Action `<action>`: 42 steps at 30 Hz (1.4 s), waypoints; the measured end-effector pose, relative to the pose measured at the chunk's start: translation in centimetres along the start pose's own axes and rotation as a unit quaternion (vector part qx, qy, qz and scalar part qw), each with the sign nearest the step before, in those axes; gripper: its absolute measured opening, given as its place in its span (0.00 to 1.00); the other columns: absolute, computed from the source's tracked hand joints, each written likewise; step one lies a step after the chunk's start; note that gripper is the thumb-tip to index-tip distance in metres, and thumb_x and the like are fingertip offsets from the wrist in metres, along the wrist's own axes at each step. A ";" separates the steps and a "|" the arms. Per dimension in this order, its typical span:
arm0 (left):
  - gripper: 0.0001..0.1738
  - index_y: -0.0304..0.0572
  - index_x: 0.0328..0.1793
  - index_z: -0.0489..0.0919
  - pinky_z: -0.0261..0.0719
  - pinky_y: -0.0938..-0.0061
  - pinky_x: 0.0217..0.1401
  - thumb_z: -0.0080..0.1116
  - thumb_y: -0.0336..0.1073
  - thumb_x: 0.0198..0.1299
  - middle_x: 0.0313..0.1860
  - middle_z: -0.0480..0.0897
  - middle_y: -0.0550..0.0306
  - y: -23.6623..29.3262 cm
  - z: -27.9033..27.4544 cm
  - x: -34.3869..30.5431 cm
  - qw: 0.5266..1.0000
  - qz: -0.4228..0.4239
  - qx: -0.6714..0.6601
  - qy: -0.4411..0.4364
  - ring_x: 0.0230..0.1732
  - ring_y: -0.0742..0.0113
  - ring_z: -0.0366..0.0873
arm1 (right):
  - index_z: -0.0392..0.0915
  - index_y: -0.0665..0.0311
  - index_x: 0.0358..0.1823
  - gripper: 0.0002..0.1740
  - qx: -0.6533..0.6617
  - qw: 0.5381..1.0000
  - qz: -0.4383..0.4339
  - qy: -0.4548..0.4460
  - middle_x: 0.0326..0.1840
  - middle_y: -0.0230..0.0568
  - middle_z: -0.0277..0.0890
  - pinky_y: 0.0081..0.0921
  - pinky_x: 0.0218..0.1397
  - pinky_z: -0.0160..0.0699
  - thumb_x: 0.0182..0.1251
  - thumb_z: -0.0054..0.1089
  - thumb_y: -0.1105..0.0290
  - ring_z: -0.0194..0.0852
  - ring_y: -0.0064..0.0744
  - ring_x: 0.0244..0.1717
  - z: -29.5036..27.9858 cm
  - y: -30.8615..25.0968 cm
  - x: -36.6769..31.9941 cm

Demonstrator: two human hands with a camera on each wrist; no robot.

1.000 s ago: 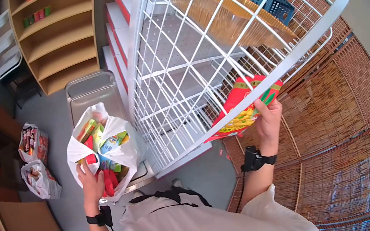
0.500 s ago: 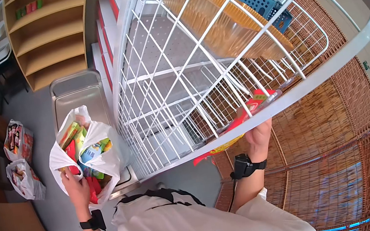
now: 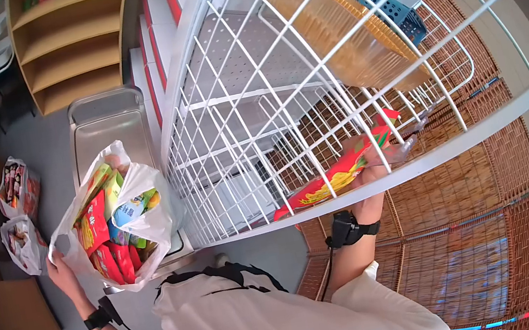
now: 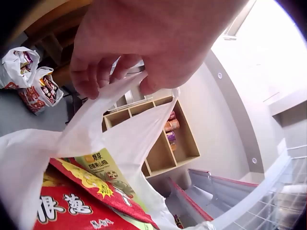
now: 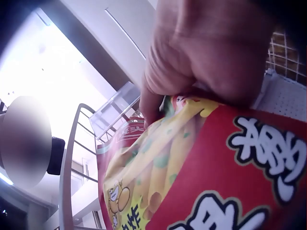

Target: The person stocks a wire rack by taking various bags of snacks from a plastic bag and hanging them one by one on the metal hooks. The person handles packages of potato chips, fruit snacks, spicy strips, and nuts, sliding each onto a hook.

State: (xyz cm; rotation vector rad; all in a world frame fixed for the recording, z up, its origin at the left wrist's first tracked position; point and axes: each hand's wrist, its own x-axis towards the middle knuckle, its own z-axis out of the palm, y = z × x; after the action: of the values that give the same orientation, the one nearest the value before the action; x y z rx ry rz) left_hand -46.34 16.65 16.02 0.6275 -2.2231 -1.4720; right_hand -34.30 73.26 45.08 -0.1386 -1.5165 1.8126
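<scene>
My left hand (image 3: 63, 277) grips the upper edge of a white plastic bag (image 3: 167, 217) and pulls it out to the left. Inside the bag are red snack packets (image 3: 94, 225), a green one and other colourful packs. In the left wrist view the fingers curl over the stretched handle (image 4: 120, 93). My right hand (image 3: 367, 174) holds a red and yellow snack packet (image 3: 330, 183) by its top, behind the front wires of a white wire rack (image 3: 413, 175). The right wrist view shows the packet (image 5: 163, 158) large, its printed front toward the camera.
Higher in the rack sit a clear amber plastic bin (image 3: 344, 33) and a blue perforated basket (image 3: 395, 16). The bag stands on a metal cart (image 3: 108, 131). Two more filled bags (image 3: 25, 247) are on the floor at left, wooden shelves (image 3: 72, 40) behind. A woven screen (image 3: 443, 184) stands at right.
My right hand has carried the snack packet from outside the rack to inside its front wires. My left hand has drawn the plastic bag's edge outward left, exposing more red packets.
</scene>
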 end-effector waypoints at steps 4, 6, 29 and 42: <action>0.21 0.39 0.35 0.77 0.58 0.80 0.27 0.54 0.53 0.64 0.26 0.71 0.68 -0.9 -1.1 1.2 0.997 -0.075 -0.023 -0.029 0.26 0.80 0.61 | 0.68 0.62 0.36 0.09 -0.023 0.995 -0.012 0.094 0.24 0.34 0.69 0.21 0.33 0.69 0.56 0.59 0.74 0.68 0.28 0.27 0.4 0.5 1.1; 0.22 0.39 0.35 0.77 0.58 0.81 0.26 0.54 0.53 0.64 0.26 0.71 0.68 -1.6 -1.2 1.3 0.995 -0.091 -0.027 -0.030 0.26 0.80 0.62 | 0.68 0.64 0.36 0.10 -0.069 0.994 -0.035 0.084 0.23 0.36 0.69 0.22 0.31 0.70 0.55 0.60 0.75 0.68 0.28 0.26 0.6 0.4 1.1; 0.27 0.36 0.62 0.69 0.74 0.64 0.41 0.60 0.37 0.58 0.33 0.78 0.48 -16.0 0.7 4.6 0.955 -0.025 0.274 -0.108 0.33 0.55 0.76 | 0.81 0.72 0.42 0.14 -0.265 0.962 -0.046 -0.049 0.33 0.36 0.81 0.17 0.34 0.74 0.63 0.64 0.67 0.76 0.20 0.32 8.6 4.1 9.6; 0.14 0.39 0.54 0.76 0.76 0.75 0.41 0.56 0.33 0.63 0.44 0.80 0.54 2.2 -3.7 -3.4 0.993 0.092 0.050 0.056 0.42 0.68 0.77 | 0.75 0.71 0.51 0.22 -0.420 0.902 0.006 -0.101 0.45 0.40 0.78 0.23 0.48 0.72 0.63 0.63 0.60 0.74 0.26 0.45 9.6 7.3 15.6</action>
State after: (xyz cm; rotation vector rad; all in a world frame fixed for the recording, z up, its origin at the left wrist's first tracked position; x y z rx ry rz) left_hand -41.84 16.54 19.11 0.5073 -2.2144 -1.2118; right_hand -53.84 74.83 47.17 -0.3779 -2.3662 1.0812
